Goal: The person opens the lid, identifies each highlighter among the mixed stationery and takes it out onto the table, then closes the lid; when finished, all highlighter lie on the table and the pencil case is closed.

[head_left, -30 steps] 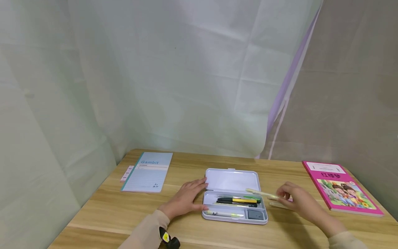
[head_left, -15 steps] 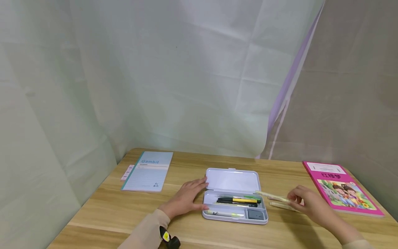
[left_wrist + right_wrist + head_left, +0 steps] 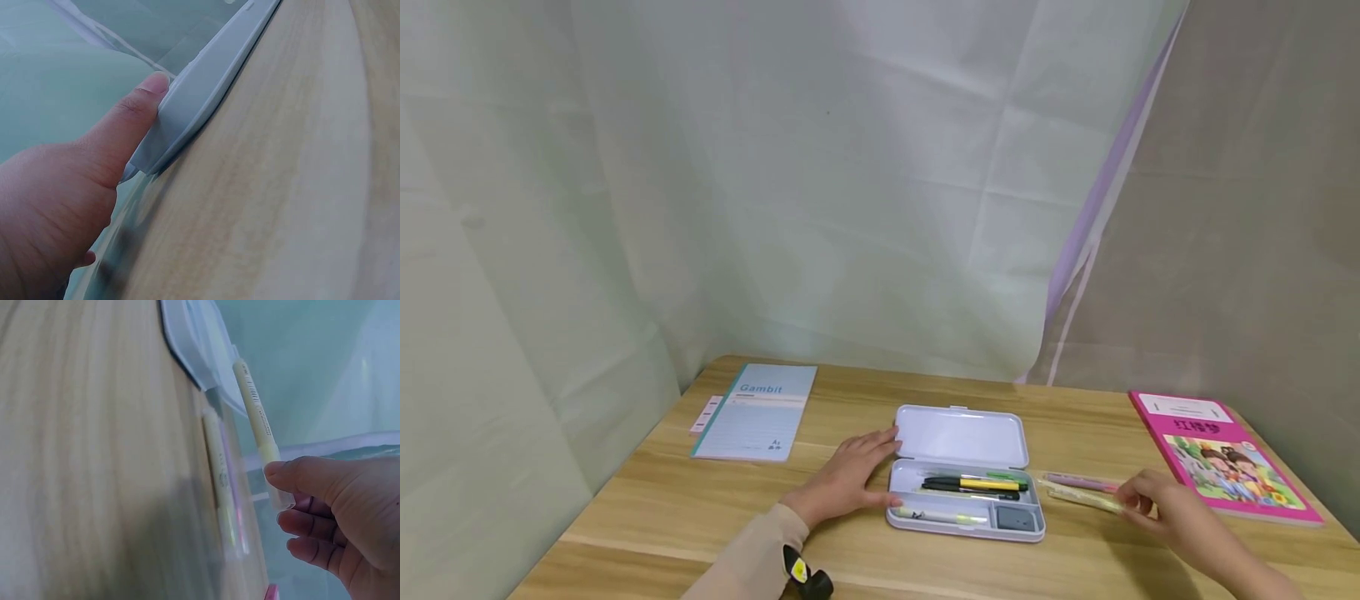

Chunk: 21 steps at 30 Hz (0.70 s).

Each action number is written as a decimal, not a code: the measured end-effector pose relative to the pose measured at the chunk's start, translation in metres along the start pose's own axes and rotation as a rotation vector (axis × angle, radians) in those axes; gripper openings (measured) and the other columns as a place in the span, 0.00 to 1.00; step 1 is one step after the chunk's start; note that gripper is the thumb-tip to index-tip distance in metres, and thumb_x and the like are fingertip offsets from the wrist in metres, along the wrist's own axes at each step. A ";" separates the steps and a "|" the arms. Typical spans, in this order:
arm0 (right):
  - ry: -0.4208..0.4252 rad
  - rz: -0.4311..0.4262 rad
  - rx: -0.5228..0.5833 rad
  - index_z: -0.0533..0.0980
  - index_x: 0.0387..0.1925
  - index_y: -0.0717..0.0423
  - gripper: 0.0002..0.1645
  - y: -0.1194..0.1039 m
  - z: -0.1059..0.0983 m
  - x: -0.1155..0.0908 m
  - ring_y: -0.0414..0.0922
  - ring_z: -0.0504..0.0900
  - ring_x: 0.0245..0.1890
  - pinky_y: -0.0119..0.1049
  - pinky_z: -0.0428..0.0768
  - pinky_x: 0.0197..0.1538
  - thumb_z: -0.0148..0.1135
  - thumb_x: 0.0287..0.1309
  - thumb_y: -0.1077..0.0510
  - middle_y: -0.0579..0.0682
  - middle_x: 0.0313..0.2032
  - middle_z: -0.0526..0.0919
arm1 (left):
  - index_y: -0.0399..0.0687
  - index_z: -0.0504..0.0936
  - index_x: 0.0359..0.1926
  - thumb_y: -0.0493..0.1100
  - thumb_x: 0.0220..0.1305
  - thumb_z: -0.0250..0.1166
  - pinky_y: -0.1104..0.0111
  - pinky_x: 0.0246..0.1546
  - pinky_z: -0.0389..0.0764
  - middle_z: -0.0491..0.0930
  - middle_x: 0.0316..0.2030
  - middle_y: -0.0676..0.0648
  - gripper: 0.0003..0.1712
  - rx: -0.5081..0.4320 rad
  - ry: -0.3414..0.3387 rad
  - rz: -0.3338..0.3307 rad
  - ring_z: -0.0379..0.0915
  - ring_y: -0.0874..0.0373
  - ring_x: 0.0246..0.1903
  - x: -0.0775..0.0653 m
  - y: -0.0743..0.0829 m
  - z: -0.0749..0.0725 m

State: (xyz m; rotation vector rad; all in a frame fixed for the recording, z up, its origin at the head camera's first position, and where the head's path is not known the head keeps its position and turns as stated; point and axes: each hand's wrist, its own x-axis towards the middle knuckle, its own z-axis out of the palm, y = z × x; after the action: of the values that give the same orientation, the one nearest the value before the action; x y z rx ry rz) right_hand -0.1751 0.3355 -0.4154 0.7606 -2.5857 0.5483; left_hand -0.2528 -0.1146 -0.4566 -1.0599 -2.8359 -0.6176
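Observation:
An open white pencil case (image 3: 961,435) lies on the table, its lid folded back. My left hand (image 3: 842,479) rests at its left side, the thumb (image 3: 134,115) touching the case wall (image 3: 200,81). Inside are several pens (image 3: 973,483), a pale pen with a yellow part (image 3: 942,517) and a dark grey block (image 3: 1016,517). To the right of the case, my right hand (image 3: 1165,512) pinches a pale yellow highlighter (image 3: 255,409) by its clear-capped end, above the table. Below it lie another pale yellow highlighter (image 3: 217,462) and a pinkish-purple pen (image 3: 1078,482), side by side.
A light blue notebook (image 3: 760,417) lies at the left, over a pink-and-white item (image 3: 706,415). At the right is a pink book (image 3: 1225,458) with a cartoon cover. Pale fabric (image 3: 850,208) hangs behind the wooden table (image 3: 655,517).
My right hand has moved right and toward me, carrying the highlighter away from the case to above the other pens. My left hand stays in place.

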 end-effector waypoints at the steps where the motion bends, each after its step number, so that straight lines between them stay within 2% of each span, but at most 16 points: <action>1: -0.006 0.000 -0.002 0.79 0.25 0.50 0.14 0.001 0.000 -0.002 0.22 0.65 0.27 0.24 0.69 0.23 0.73 0.40 0.69 0.30 0.26 0.72 | 0.49 0.62 0.71 0.69 0.55 0.63 0.49 0.71 0.57 0.55 0.74 0.47 0.49 0.000 -0.001 0.000 0.55 0.47 0.72 0.000 0.000 0.000; 12: -0.052 -0.010 -0.020 0.77 0.25 0.52 0.15 0.017 0.001 -0.021 0.21 0.63 0.27 0.24 0.69 0.23 0.72 0.39 0.72 0.29 0.25 0.70 | 0.49 0.62 0.71 0.68 0.55 0.63 0.49 0.71 0.57 0.55 0.74 0.47 0.49 -0.009 -0.002 0.005 0.55 0.46 0.72 0.000 0.001 -0.001; 18: -0.125 0.058 -0.020 0.78 0.26 0.52 0.09 0.021 -0.001 -0.027 0.21 0.63 0.27 0.25 0.70 0.24 0.72 0.45 0.65 0.30 0.25 0.72 | 0.49 0.63 0.71 0.68 0.55 0.63 0.49 0.71 0.57 0.56 0.74 0.47 0.49 -0.007 0.000 0.003 0.55 0.46 0.72 -0.001 0.001 -0.001; 21: -0.140 0.101 -0.036 0.78 0.27 0.51 0.09 0.021 0.001 -0.030 0.22 0.62 0.27 0.25 0.70 0.24 0.72 0.45 0.63 0.29 0.25 0.71 | 0.49 0.63 0.70 0.68 0.55 0.63 0.49 0.71 0.57 0.56 0.74 0.47 0.49 -0.006 0.006 0.006 0.55 0.46 0.71 -0.001 0.000 -0.001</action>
State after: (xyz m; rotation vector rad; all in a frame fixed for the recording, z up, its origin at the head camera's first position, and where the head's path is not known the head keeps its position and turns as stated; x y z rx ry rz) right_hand -0.1645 0.3644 -0.4352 0.6819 -2.7677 0.4930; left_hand -0.2522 -0.1149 -0.4559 -1.0657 -2.8263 -0.6281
